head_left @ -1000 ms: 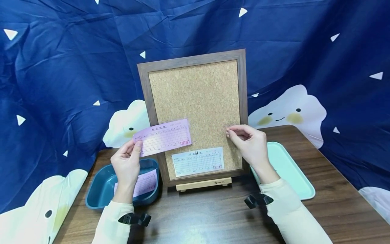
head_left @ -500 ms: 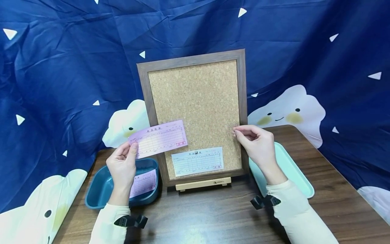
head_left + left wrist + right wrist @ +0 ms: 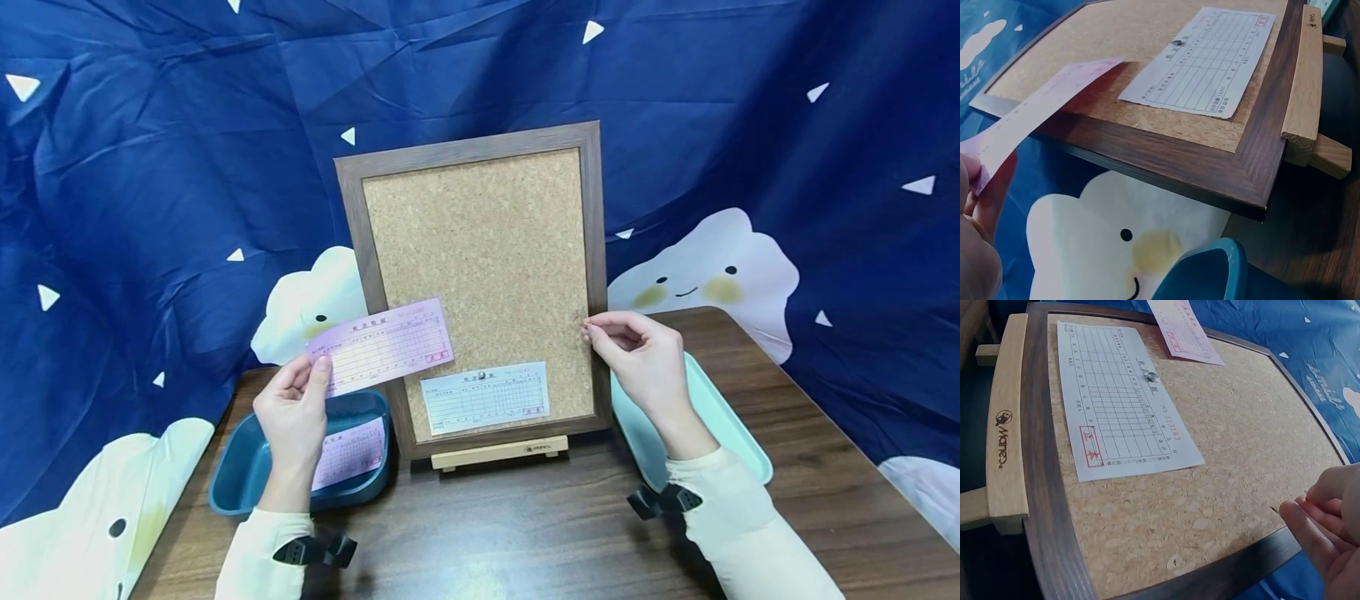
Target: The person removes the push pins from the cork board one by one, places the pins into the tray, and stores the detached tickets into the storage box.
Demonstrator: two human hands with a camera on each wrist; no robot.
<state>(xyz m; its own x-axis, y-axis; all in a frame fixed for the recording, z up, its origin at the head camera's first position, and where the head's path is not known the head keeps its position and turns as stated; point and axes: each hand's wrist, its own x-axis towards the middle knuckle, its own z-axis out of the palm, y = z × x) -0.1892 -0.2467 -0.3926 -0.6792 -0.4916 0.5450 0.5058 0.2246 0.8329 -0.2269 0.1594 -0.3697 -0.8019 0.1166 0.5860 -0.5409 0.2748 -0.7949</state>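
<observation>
Left hand point(image 3: 292, 417), left of centre in head view: thumb and fingers closed on the left end of the pink slip point(image 3: 386, 346). Slip tilted, its right end rising, in front of the lower left of the board point(image 3: 480, 250); contact with the cork cannot be told. Right hand point(image 3: 641, 362), right of centre: thumb and index tips together at the board's right edge, pinching a pin point(image 3: 1274, 510), only its thin point visible. Pale slip point(image 3: 487, 408) fixed to the lower cork by a tack point(image 3: 482, 376) near its top edge. Bin point(image 3: 240, 471), lower left, contains a second slip point(image 3: 348, 454). Tray point(image 3: 723, 425), lower right, partly behind the right hand.
</observation>
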